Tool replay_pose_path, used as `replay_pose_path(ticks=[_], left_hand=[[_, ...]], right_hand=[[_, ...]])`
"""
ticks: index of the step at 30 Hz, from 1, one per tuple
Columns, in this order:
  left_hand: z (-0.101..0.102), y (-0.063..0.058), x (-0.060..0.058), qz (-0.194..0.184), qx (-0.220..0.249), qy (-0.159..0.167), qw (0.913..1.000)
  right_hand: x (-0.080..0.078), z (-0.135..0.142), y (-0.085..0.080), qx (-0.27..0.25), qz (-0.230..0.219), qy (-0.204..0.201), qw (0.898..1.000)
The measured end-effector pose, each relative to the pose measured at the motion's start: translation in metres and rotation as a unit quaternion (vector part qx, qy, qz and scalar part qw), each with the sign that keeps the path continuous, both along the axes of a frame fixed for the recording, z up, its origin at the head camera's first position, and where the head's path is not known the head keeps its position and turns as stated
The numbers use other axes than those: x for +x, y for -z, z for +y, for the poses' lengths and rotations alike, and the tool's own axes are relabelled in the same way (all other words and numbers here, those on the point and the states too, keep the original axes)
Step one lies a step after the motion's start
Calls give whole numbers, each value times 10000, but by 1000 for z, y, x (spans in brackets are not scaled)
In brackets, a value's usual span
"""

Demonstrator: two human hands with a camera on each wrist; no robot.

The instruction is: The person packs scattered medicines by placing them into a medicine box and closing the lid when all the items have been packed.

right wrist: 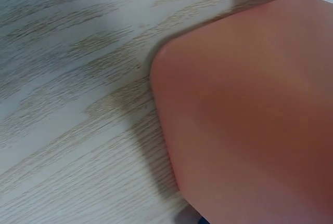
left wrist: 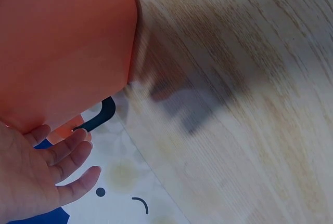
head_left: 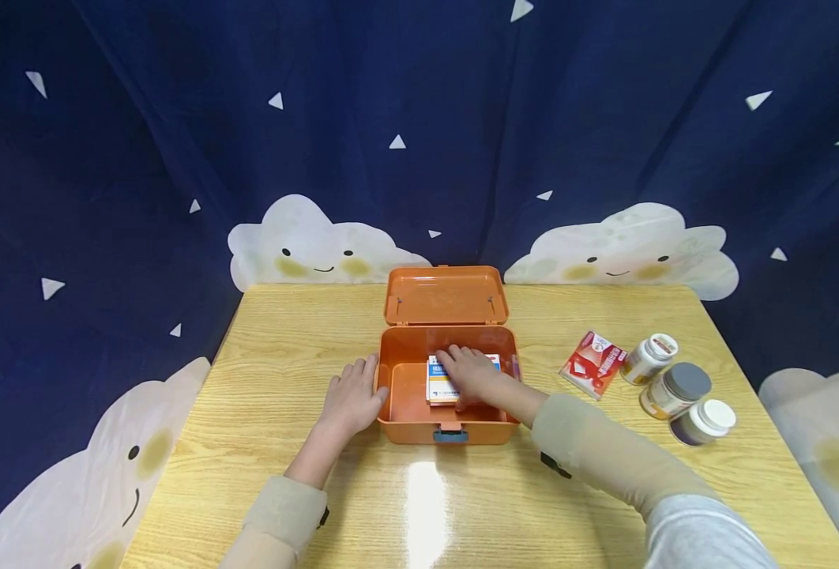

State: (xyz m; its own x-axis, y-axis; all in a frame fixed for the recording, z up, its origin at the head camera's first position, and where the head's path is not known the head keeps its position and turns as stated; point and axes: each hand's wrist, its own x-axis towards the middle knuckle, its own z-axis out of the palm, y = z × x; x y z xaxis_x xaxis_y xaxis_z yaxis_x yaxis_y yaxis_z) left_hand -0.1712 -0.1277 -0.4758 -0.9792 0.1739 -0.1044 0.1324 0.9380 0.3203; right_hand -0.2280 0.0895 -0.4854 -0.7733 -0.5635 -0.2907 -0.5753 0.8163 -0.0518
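Note:
An orange plastic case [head_left: 408, 432] stands on the table with its lid [head_left: 445, 295] thrown back. Inside, toward the right, lies a white medicine box [head_left: 442, 382] with blue and orange print. My right hand [head_left: 471, 374] reaches over the case's right wall and grips this box, fingers at its far edge and thumb at its near edge. My left hand [head_left: 351, 397] rests against the case's left wall, fingers extended and thumb by the rim. In the left wrist view, the left fingers [left wrist: 70, 156] are loosely spread beside the orange wall. The right wrist view shows only the case's outside and the table.
On the right of the wooden table [head_left: 284, 340] lies a red and white medicine box [head_left: 594, 364]. Beside it stand a white-capped bottle [head_left: 649, 359], a grey-capped bottle [head_left: 675, 390] and another white-capped bottle [head_left: 702, 422]. A blue curtain [head_left: 363, 174] with clouds hangs behind.

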Motion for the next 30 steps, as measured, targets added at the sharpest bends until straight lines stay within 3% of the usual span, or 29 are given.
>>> replay_pose_path(ticks=[5, 17, 30], left_hand=[[0, 0, 0, 12, 28, 1, 10000], [0, 1, 0, -1, 45, -9, 10000], [0, 0, 0, -46, 63, -7, 10000]], right_hand=[[1, 0, 3, 237, 102, -14, 9997], [7, -3, 4, -341, -215, 333, 9986], [8, 0, 3, -182, 429, 120, 9988]])
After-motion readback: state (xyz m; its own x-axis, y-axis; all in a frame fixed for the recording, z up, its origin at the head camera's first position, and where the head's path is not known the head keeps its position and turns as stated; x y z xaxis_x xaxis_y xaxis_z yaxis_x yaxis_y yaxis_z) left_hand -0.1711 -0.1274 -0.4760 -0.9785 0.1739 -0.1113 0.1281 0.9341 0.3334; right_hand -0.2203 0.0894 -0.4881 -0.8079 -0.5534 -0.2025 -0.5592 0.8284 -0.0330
